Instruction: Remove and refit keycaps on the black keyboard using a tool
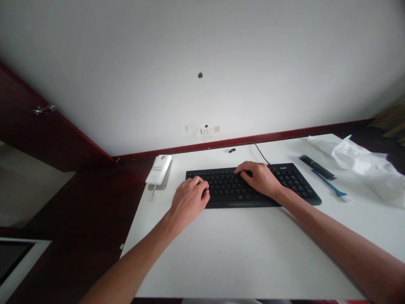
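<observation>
Left forearm (pixel 142 253), bare, slants up from the bottom edge to the left hand (pixel 189 195) near mid-frame: palm down, fingers curled. Right forearm (pixel 329 232), bare, enters at lower right; right hand (pixel 258 177), right of centre, palm down, fingers bent.

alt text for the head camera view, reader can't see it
A person's left hand and right hand rest on a black keyboard on a white table. A white device lies to the left; a dark strip, a blue tool and crumpled white wrapping lie right.
</observation>
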Available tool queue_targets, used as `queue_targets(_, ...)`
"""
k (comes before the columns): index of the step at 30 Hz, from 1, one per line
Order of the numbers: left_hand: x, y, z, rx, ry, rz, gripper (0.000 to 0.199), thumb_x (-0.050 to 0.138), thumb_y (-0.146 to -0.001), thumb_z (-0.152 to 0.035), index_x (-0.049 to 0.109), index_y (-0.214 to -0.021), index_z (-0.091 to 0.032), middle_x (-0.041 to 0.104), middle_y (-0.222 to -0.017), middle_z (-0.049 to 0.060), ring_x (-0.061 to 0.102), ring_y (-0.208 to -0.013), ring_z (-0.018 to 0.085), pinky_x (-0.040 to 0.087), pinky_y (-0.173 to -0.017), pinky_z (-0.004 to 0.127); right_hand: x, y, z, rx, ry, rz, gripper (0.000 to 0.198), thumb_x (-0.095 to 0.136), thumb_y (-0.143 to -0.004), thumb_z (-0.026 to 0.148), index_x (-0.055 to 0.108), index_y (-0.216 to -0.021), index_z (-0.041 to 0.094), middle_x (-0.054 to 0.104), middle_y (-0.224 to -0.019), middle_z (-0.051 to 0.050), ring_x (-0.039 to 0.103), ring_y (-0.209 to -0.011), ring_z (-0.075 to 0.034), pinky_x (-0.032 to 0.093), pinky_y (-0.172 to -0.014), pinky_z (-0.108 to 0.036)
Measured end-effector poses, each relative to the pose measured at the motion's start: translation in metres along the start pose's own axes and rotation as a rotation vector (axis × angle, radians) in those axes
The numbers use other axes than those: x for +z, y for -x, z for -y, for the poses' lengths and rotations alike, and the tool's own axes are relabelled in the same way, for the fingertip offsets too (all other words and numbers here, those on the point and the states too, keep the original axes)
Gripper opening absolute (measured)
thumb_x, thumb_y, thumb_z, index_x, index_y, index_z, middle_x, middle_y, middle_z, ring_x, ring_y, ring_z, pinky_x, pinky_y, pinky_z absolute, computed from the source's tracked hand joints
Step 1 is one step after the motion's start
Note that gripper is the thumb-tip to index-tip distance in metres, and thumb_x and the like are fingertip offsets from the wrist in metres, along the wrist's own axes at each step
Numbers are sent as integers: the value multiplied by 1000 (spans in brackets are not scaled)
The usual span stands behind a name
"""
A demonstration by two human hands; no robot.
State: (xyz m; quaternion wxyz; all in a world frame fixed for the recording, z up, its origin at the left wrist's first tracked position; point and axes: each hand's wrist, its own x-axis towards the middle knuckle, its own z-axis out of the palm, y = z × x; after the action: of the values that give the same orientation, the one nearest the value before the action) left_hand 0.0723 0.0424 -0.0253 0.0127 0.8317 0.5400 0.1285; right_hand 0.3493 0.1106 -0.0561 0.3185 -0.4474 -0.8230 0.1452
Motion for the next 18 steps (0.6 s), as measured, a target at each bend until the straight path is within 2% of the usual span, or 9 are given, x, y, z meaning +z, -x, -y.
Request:
queue_targets(13,4,2,1,-13,-7,49,17,55,-95,-21,70,-103,-24,65,-106,7,64,-94,25,56,-81,40,-1,-1,2,21,-15,12,27,53,-91,13,77,-94,24,78,-104,-2,73,-97,-21,55,-93,-37)
queue_targets(18,7,2,-2,-22,-13,34,17,55,-94,-18,70,-100,-24,65,-105,6,64,-92,23,56,-77,36,-2,-1,2,11,-3,9,27,53,-90,13,77,-93,23,78,-102,-2,73,-94,-21,56,-90,-36)
